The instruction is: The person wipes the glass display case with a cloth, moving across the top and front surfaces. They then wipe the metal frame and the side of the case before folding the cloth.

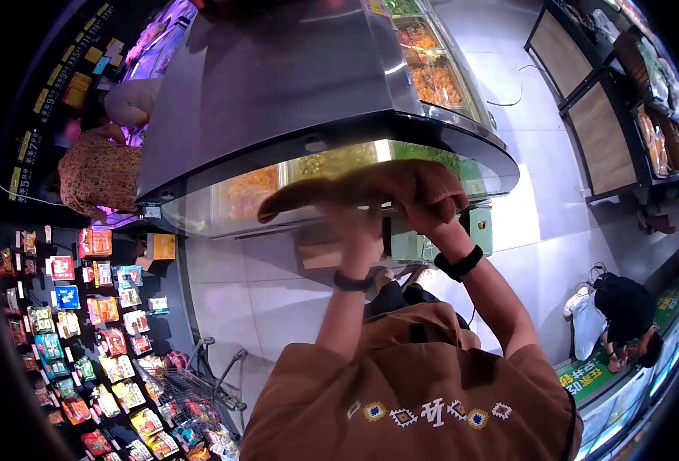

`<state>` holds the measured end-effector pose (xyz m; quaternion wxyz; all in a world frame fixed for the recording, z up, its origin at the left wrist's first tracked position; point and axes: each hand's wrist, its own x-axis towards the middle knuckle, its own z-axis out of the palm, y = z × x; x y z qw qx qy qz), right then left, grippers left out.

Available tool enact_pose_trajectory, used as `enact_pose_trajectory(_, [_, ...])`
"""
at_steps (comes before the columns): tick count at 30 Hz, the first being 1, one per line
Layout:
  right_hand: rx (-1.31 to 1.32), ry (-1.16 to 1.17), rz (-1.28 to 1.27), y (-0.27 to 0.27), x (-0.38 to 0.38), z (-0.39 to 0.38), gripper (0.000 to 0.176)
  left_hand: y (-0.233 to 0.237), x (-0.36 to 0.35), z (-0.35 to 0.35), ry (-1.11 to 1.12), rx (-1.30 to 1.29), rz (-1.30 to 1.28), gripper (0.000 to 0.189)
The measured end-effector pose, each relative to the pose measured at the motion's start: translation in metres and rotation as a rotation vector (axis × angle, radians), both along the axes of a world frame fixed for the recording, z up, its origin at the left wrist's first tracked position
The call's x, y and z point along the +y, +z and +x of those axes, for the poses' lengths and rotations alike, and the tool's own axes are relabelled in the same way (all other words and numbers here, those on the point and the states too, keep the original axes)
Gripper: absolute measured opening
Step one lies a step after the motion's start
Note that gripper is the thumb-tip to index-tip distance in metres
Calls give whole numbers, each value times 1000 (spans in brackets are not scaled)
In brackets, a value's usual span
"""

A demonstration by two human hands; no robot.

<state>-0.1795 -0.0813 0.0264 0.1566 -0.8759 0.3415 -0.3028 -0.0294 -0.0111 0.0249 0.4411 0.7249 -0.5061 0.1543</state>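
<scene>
Forearms reach forward, left hand blurred, right hand holding brown cloth.

Head-worn view — forward and down, close in.

Cloth before food counter

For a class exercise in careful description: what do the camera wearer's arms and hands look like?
Short brown sleeves end near the elbows. The left hand, blurred, shows no glove; a dark wristband sits behind it. The right hand, partly hidden, shows none either, with a black wristband.
</scene>
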Motion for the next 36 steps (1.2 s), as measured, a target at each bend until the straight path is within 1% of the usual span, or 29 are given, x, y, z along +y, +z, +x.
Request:
enact_pose_trajectory(2, [-59,-7,65,-12,5,2,27,-36,6,2,-47,-4,99,56])
enact_pose_trajectory(4, [-112,-41,133,-15,15,2,21,-84,17,4,-113,112,298,51])
enact_pose_trajectory(5, [-186,-152,58,-10,24,7,17,-107,24,4,-135,192,400,48])
enact_pose_trajectory(6, [-149,-93,81,-53,26,8,14,-129,30,7,-149,271,491,45])
enact_pose_trajectory(7, [-122,-100,1,-50,31,9,15,-145,37,12,-203,174,503,42])
enact_pose_trajectory(8, [-95,-105,-74,-46,37,12,16,-162,41,13,-210,188,505,41])
enact_pose_trajectory(10, [-35,-84,14,-74,43,16,21,-173,46,12,-223,217,508,39])
enact_pose_trajectory(11, [3,-78,32,-95,43,18,25,-193,51,13,-204,226,429,45])
enact_pose_trajectory(12, [41,-72,47,-119,42,20,28,-199,52,13,-187,280,400,51])
enact_pose_trajectory(13, [22,-36,178,-150,42,19,30,-206,52,13,-170,333,369,57])
enact_pose_trajectory(16, [103,-46,157,-200,47,17,30,-196,56,13,-137,558,449,71])
enact_pose_trajectory(17, [131,-28,288,-213,45,16,31,-193,56,13,-131,587,479,74])
enact_pose_trajectory(18, [165,2,260,-202,42,15,30,-190,54,12,-121,600,470,74])
enact_pose_trajectory(20, [236,67,199,-160,36,15,29,-184,50,8,-94,611,417,71])
enact_pose_trajectory(22, [254,91,255,-144,38,11,29,-176,52,4,-137,535,354,65])
enact_pose_trajectory(23, [259,99,280,-137,36,9,30,-173,50,5,-198,455,327,60])
enact_pose_trajectory(24, [104,75,369,-125,35,10,28,-161,47,4,-253,409,271,53])
enact_pose_trajectory(25, [-2,63,405,-108,35,12,29,-148,43,3,-308,361,216,46])
enact_pose_trajectory(26, [-95,71,405,-79,32,16,32,-111,39,3,-354,347,135,36])
enact_pose_trajectory(28, [-141,141,246,2,30,25,36,-80,39,3,-414,274,33,26])
enact_pose_trajectory(29, [-155,178,163,41,27,29,39,-76,38,4,-428,215,8,26])
enact_pose_trajectory(31, [-190,210,103,85,22,30,45,-69,37,8,-410,56,-35,20])
enact_pose_trajectory(32, [-215,225,84,93,18,29,46,-67,36,9,-378,-42,-53,15])
enact_pose_trajectory(33, [-244,219,115,90,17,22,46,-63,33,10,-343,-141,-72,11])
enact_pose_trajectory(36, [-367,199,252,66,9,-3,48,-3,12,5,-184,-273,-125,16])
